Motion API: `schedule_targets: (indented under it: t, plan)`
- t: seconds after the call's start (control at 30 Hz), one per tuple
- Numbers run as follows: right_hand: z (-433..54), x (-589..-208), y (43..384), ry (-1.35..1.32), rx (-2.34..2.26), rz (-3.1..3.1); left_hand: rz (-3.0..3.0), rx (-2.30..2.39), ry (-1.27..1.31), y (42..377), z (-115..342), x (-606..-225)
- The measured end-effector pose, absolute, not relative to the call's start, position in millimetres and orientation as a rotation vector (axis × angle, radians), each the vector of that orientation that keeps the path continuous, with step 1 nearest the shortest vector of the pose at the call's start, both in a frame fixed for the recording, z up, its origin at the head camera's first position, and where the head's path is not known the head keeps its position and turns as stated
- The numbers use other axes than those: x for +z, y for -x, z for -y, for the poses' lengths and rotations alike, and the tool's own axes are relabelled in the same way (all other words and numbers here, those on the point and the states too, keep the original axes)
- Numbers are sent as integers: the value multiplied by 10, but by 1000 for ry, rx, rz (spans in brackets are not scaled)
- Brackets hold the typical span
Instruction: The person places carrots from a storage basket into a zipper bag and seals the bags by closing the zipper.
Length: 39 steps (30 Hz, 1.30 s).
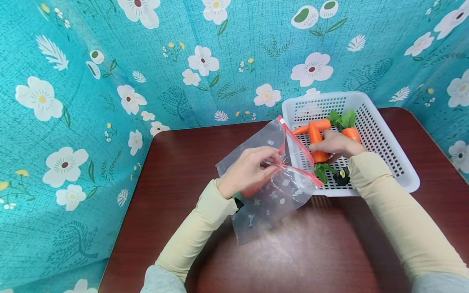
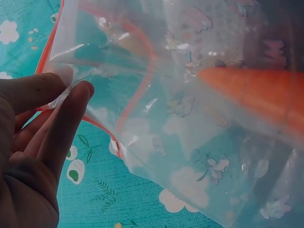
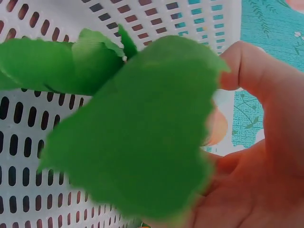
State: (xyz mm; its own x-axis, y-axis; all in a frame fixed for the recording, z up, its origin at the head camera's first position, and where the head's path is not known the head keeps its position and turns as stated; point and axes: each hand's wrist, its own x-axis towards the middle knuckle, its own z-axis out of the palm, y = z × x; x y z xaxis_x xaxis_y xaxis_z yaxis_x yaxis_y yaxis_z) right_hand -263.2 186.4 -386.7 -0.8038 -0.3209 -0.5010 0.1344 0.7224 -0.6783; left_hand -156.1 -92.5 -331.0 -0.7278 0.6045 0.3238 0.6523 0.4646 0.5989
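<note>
My left hand (image 1: pixel 249 169) pinches the red-edged mouth of a clear printed zip bag (image 1: pixel 264 221) between thumb and fingers. One orange carrot (image 2: pixel 256 95) lies inside the bag, partly hidden by that hand in the head view. The bag's open mouth overlaps the near left side of a white basket (image 1: pixel 406 167). Inside the basket, my right hand (image 1: pixel 338 143) grips a carrot (image 1: pixel 315 136) with the thumb across its near end. Its green leaves (image 3: pixel 133 137) fill the middle of the right wrist view and hide part of the hand.
Another carrot (image 1: pixel 323 123) lies at the back left of the basket, behind the gripped one. A leafy carrot (image 1: pixel 351 133) is at its right, partly behind the right hand. The dark wooden table (image 1: pixel 183 162) meets a blue flowered cloth (image 1: pixel 234 61) at the back.
</note>
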Motion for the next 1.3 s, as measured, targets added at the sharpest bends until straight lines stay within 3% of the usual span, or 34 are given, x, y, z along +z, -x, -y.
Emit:
schedule_targets:
  t: [1.3]
  plan:
    - [-2004,-3553,2563,96,-1156,-2645,2500,-1086,1147,1551,944,-3433]
